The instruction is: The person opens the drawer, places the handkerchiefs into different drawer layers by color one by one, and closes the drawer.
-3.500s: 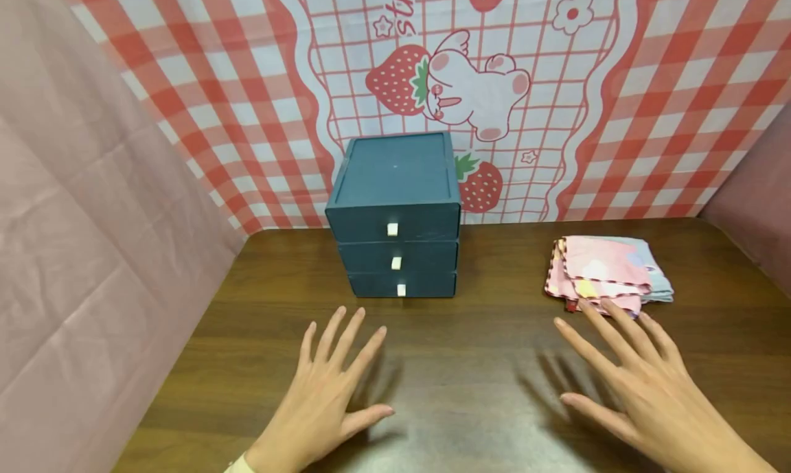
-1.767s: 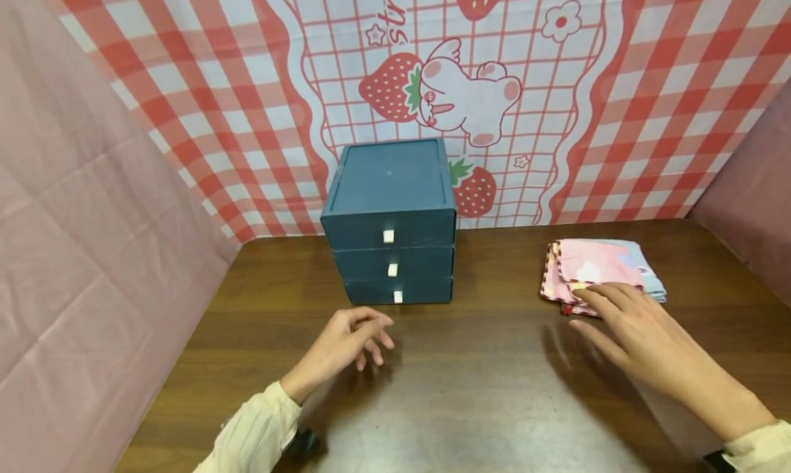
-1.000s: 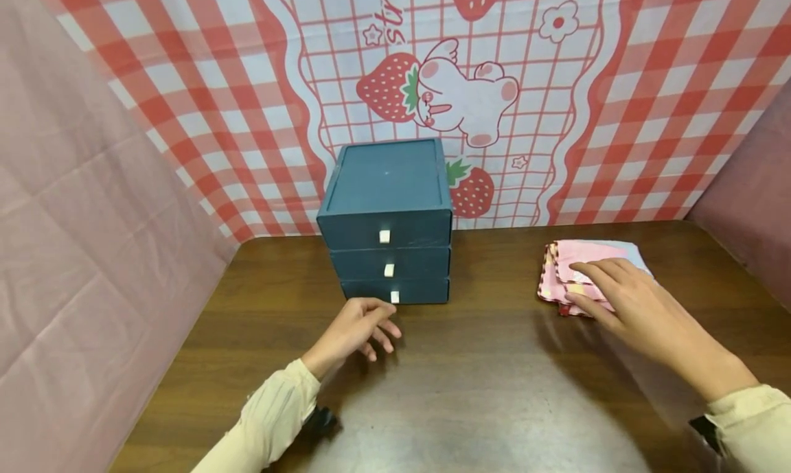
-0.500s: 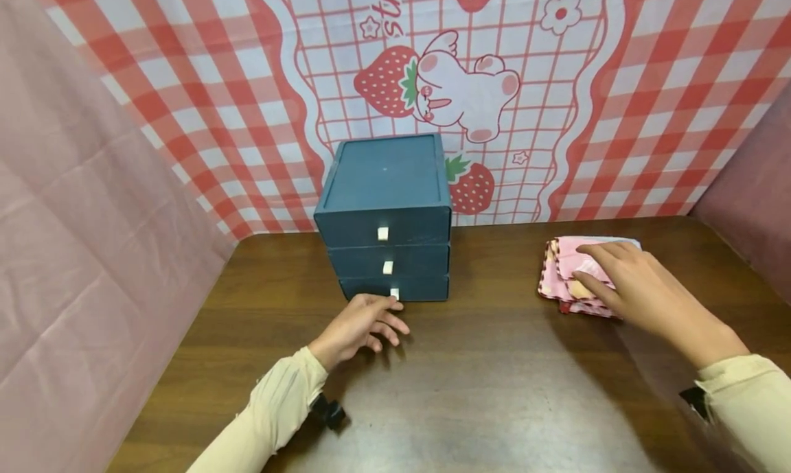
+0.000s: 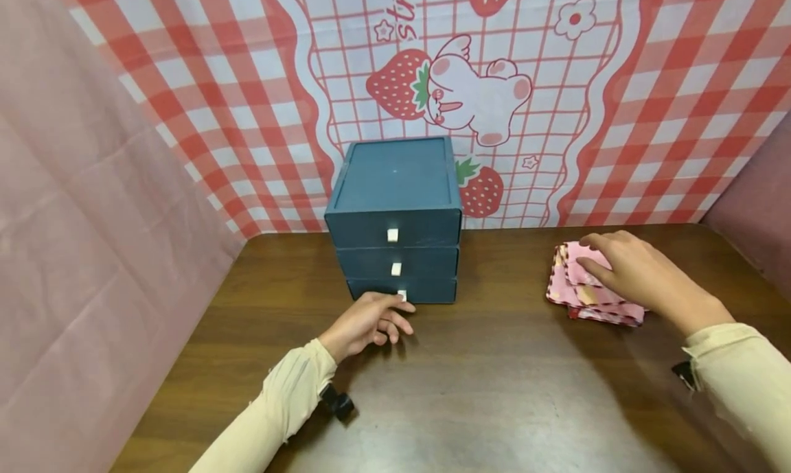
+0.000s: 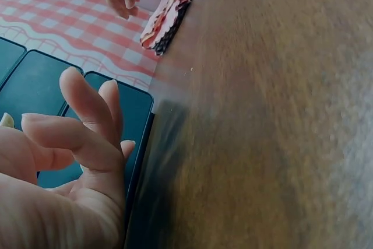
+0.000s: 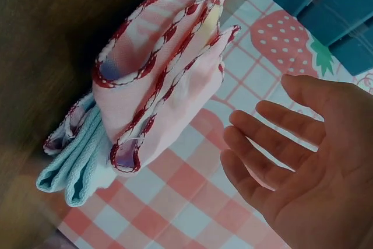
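Observation:
A dark blue drawer unit (image 5: 393,178) with three closed drawers and small white knobs stands at the back of the table. My left hand (image 5: 369,322) is right at the bottom drawer's white knob (image 5: 402,295), fingers loosely bent. In the left wrist view the hand (image 6: 76,161) hides that knob, so contact is unclear. My right hand (image 5: 643,270) hovers over a stack of folded cloths, with nothing held. In the right wrist view its relaxed fingers are apart from the pink cloth (image 7: 169,86) with red-and-white edging; a light blue cloth (image 7: 81,155) lies beside it.
The brown wooden table (image 5: 469,390) runs up to a red checked strawberry curtain (image 5: 476,102). A pink drape (image 5: 93,253) hangs on the left, another pink drape (image 5: 750,191) on the right. Black straps sit at both wrists.
Both hands have moved forward from a spread pose: the left to the bottom drawer's knob, the right over the cloths. The drawers and the cloths have stayed in place.

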### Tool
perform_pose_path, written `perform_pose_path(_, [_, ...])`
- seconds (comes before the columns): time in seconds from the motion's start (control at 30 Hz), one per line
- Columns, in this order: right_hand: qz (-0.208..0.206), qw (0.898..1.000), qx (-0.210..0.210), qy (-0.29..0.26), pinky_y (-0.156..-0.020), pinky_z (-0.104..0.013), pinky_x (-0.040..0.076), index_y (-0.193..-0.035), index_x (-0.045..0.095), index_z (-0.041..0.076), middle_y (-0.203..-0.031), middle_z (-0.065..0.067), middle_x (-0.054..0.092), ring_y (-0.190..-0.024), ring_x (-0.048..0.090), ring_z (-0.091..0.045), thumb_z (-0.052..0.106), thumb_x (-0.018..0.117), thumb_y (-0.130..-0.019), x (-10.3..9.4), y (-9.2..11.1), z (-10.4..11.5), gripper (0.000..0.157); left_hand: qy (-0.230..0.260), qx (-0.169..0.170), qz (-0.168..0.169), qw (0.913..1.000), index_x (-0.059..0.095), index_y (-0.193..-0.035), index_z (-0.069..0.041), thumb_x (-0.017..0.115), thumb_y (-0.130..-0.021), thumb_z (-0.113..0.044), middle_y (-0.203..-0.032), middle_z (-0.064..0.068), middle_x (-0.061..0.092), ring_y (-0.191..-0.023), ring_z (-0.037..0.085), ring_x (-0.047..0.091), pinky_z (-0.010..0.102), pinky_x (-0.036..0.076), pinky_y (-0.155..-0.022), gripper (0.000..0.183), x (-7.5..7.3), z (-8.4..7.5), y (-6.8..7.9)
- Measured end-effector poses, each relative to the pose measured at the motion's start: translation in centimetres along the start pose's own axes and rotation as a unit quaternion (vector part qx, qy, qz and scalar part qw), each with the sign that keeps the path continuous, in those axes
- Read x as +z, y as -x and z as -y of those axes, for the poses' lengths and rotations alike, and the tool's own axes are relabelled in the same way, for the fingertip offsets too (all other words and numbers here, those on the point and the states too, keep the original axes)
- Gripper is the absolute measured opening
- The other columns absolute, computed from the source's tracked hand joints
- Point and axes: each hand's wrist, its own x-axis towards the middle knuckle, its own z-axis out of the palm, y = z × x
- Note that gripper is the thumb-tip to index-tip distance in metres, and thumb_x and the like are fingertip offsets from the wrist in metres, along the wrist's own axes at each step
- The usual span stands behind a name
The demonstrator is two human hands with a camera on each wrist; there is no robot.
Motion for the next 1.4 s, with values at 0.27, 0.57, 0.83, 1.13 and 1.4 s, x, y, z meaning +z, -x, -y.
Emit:
perform_pose_path(0.27, [0.03, 0.999, 0.014, -0.006, -0.08, -0.061, 0.049, -0.109, 0.064, -0.009, -0.099, -0.027, 0.069, -0.094, 0.065, -0.045, 0.007, 0.072, -0.088, 0.0, -0.5, -0.9, 0.028, -0.023, 0.004, 0.007, 0.9997, 0.059, -0.126, 0.009, 0.044, -0.105, -0.024, -0.067, 0.003, 0.067, -0.045, 0.005, 0.051, 0.017, 0.035, -0.041, 0.042, -0.1, 0.0, -0.5])
perform_pose_path(0.57, [0.075, 0.996, 0.042, 0.001, -0.073, -0.059, 0.049, -0.108, 0.063, -0.009, -0.088, -0.021, 0.067, -0.082, 0.064, -0.038, 0.006, 0.064, -0.09, 0.7, -0.3, -3.0, 0.023, -0.036, 0.007, 0.01, 0.9993, 0.06, -0.126, 0.008, 0.045, -0.105, -0.023, -0.065, 0.002, 0.065, -0.044, 0.004, 0.049, 0.017, 0.03, -0.04, 0.04, -0.1, 0.0, -0.7])
perform_pose_path(0.83, [0.056, 0.997, 0.048, -0.002, -0.073, -0.059, 0.048, -0.107, 0.062, -0.012, -0.091, -0.026, 0.064, -0.082, 0.061, -0.042, 0.001, 0.065, -0.086, 1.8, 0.7, -4.9, 0.025, -0.047, 0.004, 0.005, 0.9989, 0.062, -0.121, 0.007, 0.045, -0.105, -0.024, -0.064, 0.001, 0.062, -0.045, 0.005, 0.049, 0.017, 0.03, -0.04, 0.038, -0.3, 0.2, -0.6])
perform_pose_path(1.13, [0.093, 0.994, 0.061, -0.004, -0.072, -0.058, 0.048, -0.116, 0.055, -0.017, -0.084, -0.024, 0.062, -0.074, 0.057, -0.035, -0.003, 0.061, -0.085, 2.9, 0.9, -6.2, 0.035, -0.032, -0.007, 0.005, 0.9995, 0.06, -0.102, 0.003, 0.045, -0.104, -0.022, -0.063, 0.003, 0.061, -0.046, 0.007, 0.049, 0.019, 0.033, -0.04, 0.029, -0.3, 0.2, -0.7])
perform_pose_path(1.4, [0.08, 0.992, 0.095, -0.017, -0.079, -0.063, 0.041, -0.113, 0.054, -0.019, -0.091, -0.034, 0.06, -0.089, 0.055, -0.051, 0.003, 0.069, -0.081, 3.0, 1.9, -6.8, 0.042, -0.037, -0.009, 0.006, 0.9992, 0.058, -0.095, 0.001, 0.046, -0.102, -0.02, -0.063, 0.004, 0.061, -0.046, 0.008, 0.048, 0.018, 0.03, -0.04, 0.026, -0.3, 0.1, -0.6])
